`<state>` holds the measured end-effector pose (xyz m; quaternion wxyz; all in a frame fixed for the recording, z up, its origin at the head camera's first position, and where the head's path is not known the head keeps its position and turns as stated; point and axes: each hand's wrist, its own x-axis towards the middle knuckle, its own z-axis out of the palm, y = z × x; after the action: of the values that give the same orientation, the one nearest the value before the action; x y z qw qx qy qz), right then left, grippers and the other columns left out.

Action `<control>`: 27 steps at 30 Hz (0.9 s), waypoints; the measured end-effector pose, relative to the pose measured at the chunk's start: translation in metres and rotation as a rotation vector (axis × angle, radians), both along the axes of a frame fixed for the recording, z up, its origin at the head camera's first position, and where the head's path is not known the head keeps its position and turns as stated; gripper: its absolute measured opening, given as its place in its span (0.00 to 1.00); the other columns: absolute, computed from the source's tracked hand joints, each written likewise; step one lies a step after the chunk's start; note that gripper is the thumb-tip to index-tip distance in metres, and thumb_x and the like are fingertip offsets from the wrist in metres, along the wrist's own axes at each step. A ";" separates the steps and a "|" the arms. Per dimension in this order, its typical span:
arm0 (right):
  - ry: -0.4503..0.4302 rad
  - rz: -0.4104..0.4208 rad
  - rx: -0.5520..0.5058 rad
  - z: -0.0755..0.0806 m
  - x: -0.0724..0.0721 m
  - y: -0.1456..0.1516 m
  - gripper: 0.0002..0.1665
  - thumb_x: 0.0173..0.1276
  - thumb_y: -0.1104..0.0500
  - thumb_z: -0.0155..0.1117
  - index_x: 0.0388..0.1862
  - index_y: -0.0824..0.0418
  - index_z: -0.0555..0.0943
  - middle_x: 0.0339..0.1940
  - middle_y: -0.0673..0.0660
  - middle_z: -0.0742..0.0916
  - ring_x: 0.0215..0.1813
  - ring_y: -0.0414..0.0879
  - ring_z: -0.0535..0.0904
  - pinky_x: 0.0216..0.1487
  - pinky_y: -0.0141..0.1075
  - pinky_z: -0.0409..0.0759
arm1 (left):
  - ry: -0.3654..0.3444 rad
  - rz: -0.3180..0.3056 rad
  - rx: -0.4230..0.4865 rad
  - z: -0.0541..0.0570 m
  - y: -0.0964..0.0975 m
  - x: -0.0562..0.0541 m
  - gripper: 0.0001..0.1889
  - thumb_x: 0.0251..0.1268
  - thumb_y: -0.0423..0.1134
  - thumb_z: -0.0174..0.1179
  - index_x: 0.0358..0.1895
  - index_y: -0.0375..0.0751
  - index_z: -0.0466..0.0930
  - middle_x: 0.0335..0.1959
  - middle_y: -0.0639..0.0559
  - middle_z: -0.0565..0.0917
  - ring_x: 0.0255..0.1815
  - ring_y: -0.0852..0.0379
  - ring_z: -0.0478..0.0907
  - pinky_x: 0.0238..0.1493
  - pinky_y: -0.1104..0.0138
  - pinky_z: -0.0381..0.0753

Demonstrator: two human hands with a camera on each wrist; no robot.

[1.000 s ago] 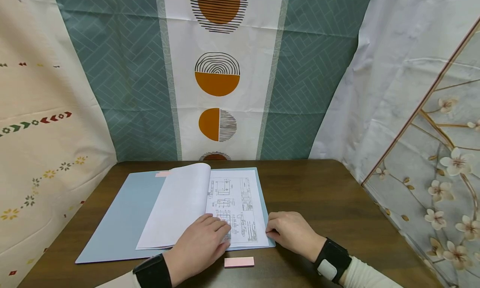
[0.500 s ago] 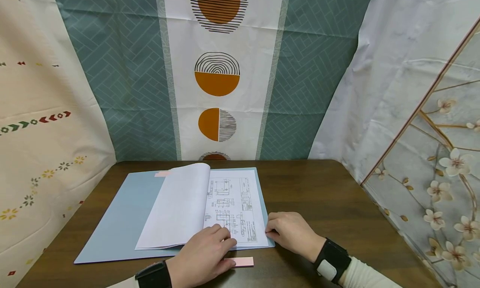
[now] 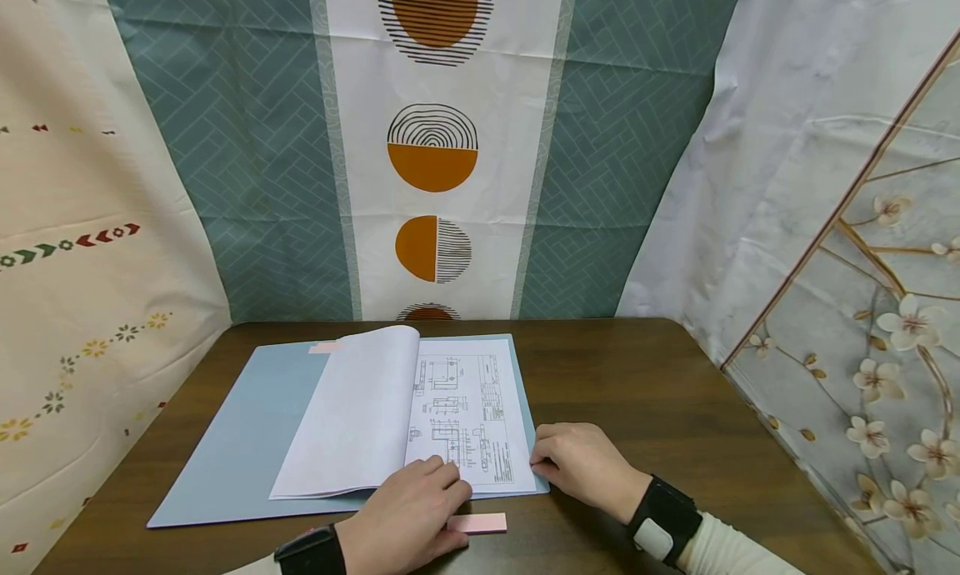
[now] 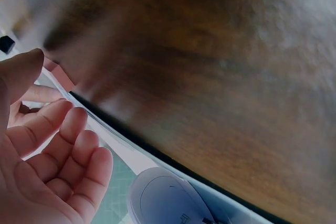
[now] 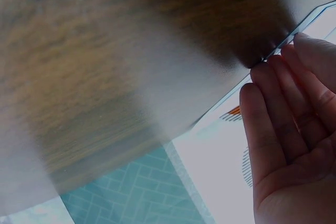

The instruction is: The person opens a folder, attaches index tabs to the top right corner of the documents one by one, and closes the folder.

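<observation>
A light blue folder (image 3: 217, 442) lies open on the table, holding a stack of white sheets. One group of pages (image 3: 341, 433) is turned over to the left with a curved fold; on the right a sheet with technical line drawings (image 3: 491, 417) shows. My left hand (image 3: 416, 508), fingers loosely bent, is over the folder's lower edge. Its thumb is right beside a pink pad (image 3: 480, 522), which also shows in the left wrist view as a pink block (image 4: 63, 77). My right hand (image 3: 585, 467) pinches the folder's lower right edge between thumb and fingertips.
A small pink strip (image 3: 324, 347) is at the top of the folder's left cover. The dark wooden table (image 3: 637, 383) has patterned cloths hanging behind it and on both sides. Black bands (image 3: 663, 517) sit on both wrists.
My left hand has slid off the drawing sheet, down and slightly right toward the pink pad, which it partly covered half a second ago. My right hand stays at the folder's edge.
</observation>
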<state>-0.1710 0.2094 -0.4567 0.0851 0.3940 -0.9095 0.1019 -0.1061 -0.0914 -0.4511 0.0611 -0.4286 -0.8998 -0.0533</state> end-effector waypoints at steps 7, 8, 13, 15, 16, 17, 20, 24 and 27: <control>0.000 0.000 -0.005 0.001 0.001 0.000 0.07 0.64 0.59 0.88 0.37 0.51 0.96 0.33 0.42 0.86 0.31 0.34 0.74 0.36 0.30 0.78 | -0.016 0.004 0.016 -0.001 0.000 0.000 0.13 0.72 0.58 0.75 0.44 0.56 0.86 0.34 0.68 0.74 0.37 0.67 0.67 0.39 0.72 0.69; 0.000 0.000 -0.006 0.001 0.001 -0.001 0.07 0.63 0.60 0.88 0.37 0.51 0.96 0.33 0.42 0.86 0.31 0.34 0.74 0.36 0.30 0.78 | -0.021 0.006 0.017 -0.001 0.000 -0.001 0.13 0.72 0.58 0.75 0.43 0.57 0.86 0.33 0.68 0.74 0.37 0.67 0.66 0.38 0.72 0.69; 0.001 0.002 -0.010 0.002 0.001 -0.001 0.07 0.63 0.60 0.88 0.37 0.52 0.96 0.33 0.42 0.86 0.31 0.34 0.74 0.36 0.30 0.78 | -0.045 0.013 0.016 -0.002 0.002 -0.001 0.12 0.73 0.58 0.75 0.43 0.57 0.86 0.32 0.69 0.73 0.36 0.68 0.66 0.38 0.72 0.69; 0.001 0.002 -0.010 0.002 0.001 -0.001 0.07 0.63 0.60 0.88 0.37 0.52 0.96 0.33 0.42 0.86 0.31 0.34 0.74 0.36 0.30 0.78 | -0.050 0.016 0.012 -0.002 0.002 -0.001 0.12 0.73 0.58 0.75 0.43 0.57 0.86 0.32 0.69 0.73 0.36 0.67 0.67 0.38 0.72 0.69; 0.001 0.001 -0.010 0.002 0.001 -0.001 0.07 0.63 0.60 0.88 0.37 0.52 0.95 0.33 0.42 0.86 0.31 0.34 0.74 0.36 0.30 0.78 | -0.052 0.017 0.010 -0.002 0.002 -0.001 0.12 0.72 0.58 0.75 0.43 0.58 0.86 0.33 0.68 0.74 0.36 0.67 0.67 0.39 0.72 0.70; 0.000 0.001 -0.009 0.002 0.001 -0.001 0.07 0.63 0.60 0.88 0.37 0.52 0.95 0.33 0.42 0.86 0.31 0.34 0.74 0.36 0.30 0.78 | -0.051 0.018 0.006 -0.002 0.003 -0.001 0.12 0.72 0.58 0.75 0.43 0.58 0.86 0.33 0.68 0.74 0.36 0.67 0.68 0.39 0.71 0.71; -0.003 0.001 -0.009 0.001 0.001 0.000 0.07 0.63 0.60 0.88 0.37 0.51 0.95 0.33 0.42 0.86 0.31 0.34 0.74 0.36 0.30 0.78 | -0.052 0.017 0.000 -0.003 0.003 -0.002 0.11 0.73 0.56 0.75 0.44 0.57 0.86 0.35 0.68 0.76 0.37 0.67 0.69 0.40 0.71 0.72; -0.003 0.002 -0.012 0.000 0.001 0.000 0.07 0.63 0.60 0.88 0.37 0.51 0.95 0.33 0.42 0.86 0.31 0.34 0.74 0.36 0.30 0.78 | -0.034 0.010 0.005 -0.004 0.004 0.000 0.09 0.73 0.53 0.76 0.44 0.57 0.87 0.36 0.67 0.77 0.38 0.67 0.70 0.41 0.71 0.73; 0.000 0.000 -0.008 -0.001 0.000 0.001 0.07 0.64 0.60 0.88 0.37 0.51 0.95 0.32 0.41 0.86 0.31 0.34 0.74 0.36 0.30 0.78 | -0.023 0.005 0.010 -0.004 0.004 0.000 0.09 0.73 0.52 0.76 0.43 0.57 0.86 0.35 0.67 0.77 0.38 0.67 0.69 0.41 0.72 0.73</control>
<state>-0.1705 0.2100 -0.4581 0.0864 0.3936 -0.9091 0.1055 -0.1057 -0.0870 -0.4553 0.0531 -0.4254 -0.9013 -0.0627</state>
